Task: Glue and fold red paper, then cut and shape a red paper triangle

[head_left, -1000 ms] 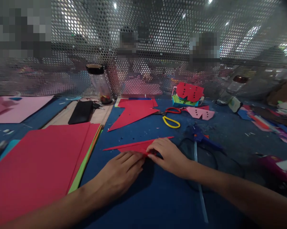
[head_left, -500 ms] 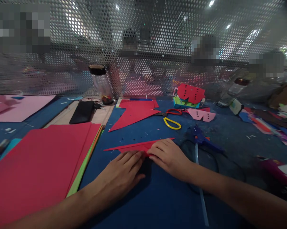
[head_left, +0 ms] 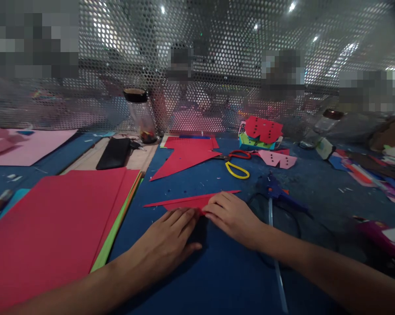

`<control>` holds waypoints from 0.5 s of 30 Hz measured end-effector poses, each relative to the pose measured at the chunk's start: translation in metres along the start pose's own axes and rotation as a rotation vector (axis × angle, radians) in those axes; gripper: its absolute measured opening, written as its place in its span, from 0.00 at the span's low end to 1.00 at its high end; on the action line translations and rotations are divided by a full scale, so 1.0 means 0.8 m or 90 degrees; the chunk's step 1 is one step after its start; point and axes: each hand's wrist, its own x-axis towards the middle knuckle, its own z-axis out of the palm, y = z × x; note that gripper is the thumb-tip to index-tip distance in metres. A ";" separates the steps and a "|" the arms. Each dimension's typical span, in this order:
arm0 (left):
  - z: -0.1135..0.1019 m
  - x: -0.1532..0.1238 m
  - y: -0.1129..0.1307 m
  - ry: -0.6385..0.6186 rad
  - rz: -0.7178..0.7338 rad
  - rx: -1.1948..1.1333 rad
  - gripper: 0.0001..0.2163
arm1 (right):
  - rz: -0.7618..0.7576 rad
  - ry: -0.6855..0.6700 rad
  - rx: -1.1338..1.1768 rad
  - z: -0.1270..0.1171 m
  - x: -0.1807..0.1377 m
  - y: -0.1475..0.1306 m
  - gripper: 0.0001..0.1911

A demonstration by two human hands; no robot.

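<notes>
A folded piece of red paper lies on the blue tabletop in front of me, one long thin edge pointing left and right. My left hand rests flat on its near edge, fingers stretched out and thumb apart. Against the same edge, my right hand has its fingers bent and held together, gripping the paper near the left fingertips. Both hands partly cover the paper. Just beyond are a larger cut red sheet and scissors with one red and one yellow handle loop.
A blue glue gun with a clear stick lies right of my right hand. Stacked red sheets fill the left. Behind stand a glass jar, a black pouch and dotted red paper cutouts. A perforated metal screen borders the table.
The hands and the paper stay in nearly the same place. My left thumb has shifted very slightly outward, and the view has moved a little.
</notes>
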 end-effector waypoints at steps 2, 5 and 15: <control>0.000 0.000 0.000 -0.002 -0.008 0.001 0.27 | -0.002 0.008 0.002 -0.001 0.001 0.000 0.10; 0.001 -0.001 0.001 0.003 -0.010 0.004 0.27 | -0.006 0.013 0.002 -0.001 0.002 0.000 0.10; 0.000 0.000 -0.001 -0.003 -0.019 -0.020 0.28 | -0.011 0.026 -0.006 0.003 0.001 0.002 0.09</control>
